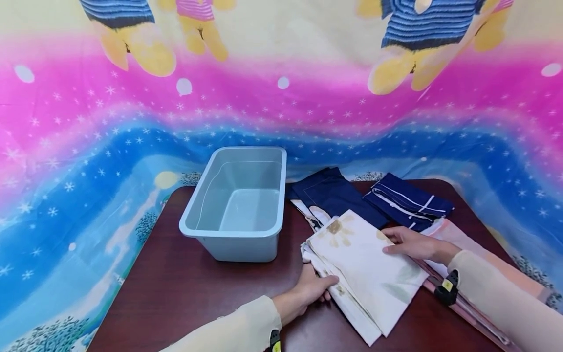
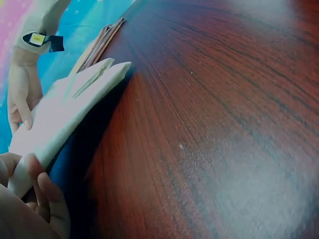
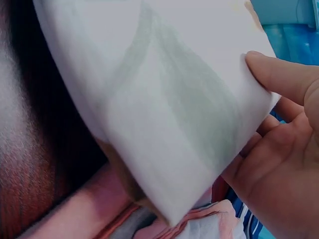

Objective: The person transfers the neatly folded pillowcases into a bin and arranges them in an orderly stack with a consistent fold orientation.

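A folded white cloth [image 1: 360, 264] with a brown flower and pale green leaf print is held up over the table by both hands. My left hand [image 1: 308, 289] grips its left edge, thumb on top and fingers beneath. On the opposite edge my right hand [image 1: 415, 243] pinches it, the thumb [image 3: 279, 74] lying on the upper face and the fingers behind. In the left wrist view the cloth [image 2: 65, 109] appears edge-on, its folded layers showing and a dark shadow under it.
A grey-blue plastic tub [image 1: 246, 247] stands left of the cloth on the dark red wooden table [image 1: 184, 293]. Behind lie a folded navy cloth [image 1: 347, 198] and a navy cloth with white lines [image 1: 406, 200]. Pink fabric [image 1: 488, 254] lies under the right forearm. A printed curtain [image 1: 281, 107] hangs behind.
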Tool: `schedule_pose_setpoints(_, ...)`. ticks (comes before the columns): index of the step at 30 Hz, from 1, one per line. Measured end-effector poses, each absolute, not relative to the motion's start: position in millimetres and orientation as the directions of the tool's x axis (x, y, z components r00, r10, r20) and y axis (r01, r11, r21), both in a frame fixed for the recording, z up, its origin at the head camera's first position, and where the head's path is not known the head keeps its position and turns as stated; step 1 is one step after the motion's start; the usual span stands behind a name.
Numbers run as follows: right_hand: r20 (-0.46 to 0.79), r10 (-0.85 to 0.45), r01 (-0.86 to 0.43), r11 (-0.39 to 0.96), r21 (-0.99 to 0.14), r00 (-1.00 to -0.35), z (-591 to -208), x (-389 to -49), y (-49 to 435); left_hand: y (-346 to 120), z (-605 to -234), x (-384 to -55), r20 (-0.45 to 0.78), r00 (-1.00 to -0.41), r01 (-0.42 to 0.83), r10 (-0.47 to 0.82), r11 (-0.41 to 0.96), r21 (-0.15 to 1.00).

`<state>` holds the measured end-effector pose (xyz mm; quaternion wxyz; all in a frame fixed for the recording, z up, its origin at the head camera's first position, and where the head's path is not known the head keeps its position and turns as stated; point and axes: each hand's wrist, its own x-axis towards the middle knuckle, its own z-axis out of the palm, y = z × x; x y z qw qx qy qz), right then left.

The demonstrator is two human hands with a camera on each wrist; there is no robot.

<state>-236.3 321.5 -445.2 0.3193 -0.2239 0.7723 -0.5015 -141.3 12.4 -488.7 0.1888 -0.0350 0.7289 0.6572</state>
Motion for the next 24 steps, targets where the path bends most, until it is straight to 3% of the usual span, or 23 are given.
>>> schedule_pose_setpoints(11, -0.275, -0.627, 0.007, 0.395, -0.919, -0.729, -439, -228, 322, 6, -473, -145, -0.212, -0.969, -0.185, 0.126, 0.197, 0.963)
schedule_pose_setpoints(24, -0.254, -0.550, 0.029, 0.384, -0.923, -0.795, -428, -214, 315, -3, -459, -155, -0.142, -0.977, -0.119, 0.161, 0.148, 0.982)
